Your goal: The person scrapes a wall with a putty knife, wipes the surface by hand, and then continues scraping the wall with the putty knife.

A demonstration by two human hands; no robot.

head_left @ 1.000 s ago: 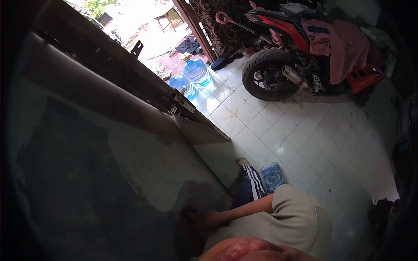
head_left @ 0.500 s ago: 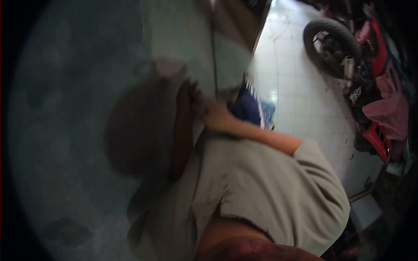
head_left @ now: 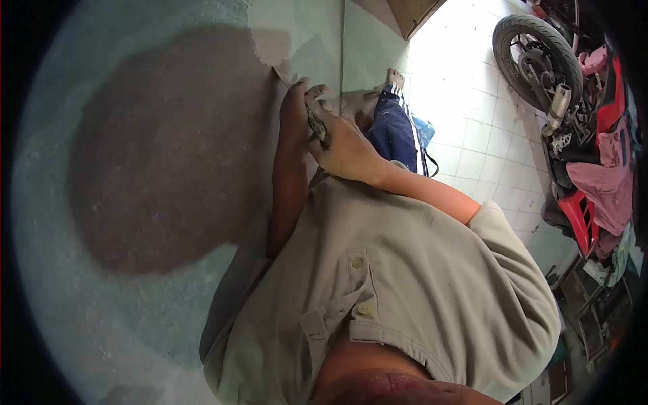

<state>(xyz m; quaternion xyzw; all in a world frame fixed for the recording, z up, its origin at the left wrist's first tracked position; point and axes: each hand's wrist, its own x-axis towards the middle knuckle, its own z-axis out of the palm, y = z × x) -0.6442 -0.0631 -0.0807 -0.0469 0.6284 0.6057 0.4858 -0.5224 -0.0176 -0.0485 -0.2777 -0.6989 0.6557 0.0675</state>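
My left hand (head_left: 294, 111) lies against a pale green wall (head_left: 135, 317), its fingertips at the edge of a large dark brown patch (head_left: 169, 148) where the surface looks bare. Whether it grips anything is hidden. My right hand (head_left: 337, 145) touches the left one from the right. It is closed around a small dark tool (head_left: 317, 128) held against the wall near the patch's upper right edge. Both forearms run down to my beige short-sleeved shirt (head_left: 405, 283).
The wall ends at a corner (head_left: 342, 54) just right of my hands. Below it are my leg in blue striped trousers (head_left: 395, 131) and a white tiled floor (head_left: 466, 101). A red motorcycle (head_left: 574, 101) draped with pink cloth stands at the right.
The view has swung from the open doorway and floor down onto the wall and my chest. My two hands, blurred half a second ago, are now together and steady at the patch's edge.
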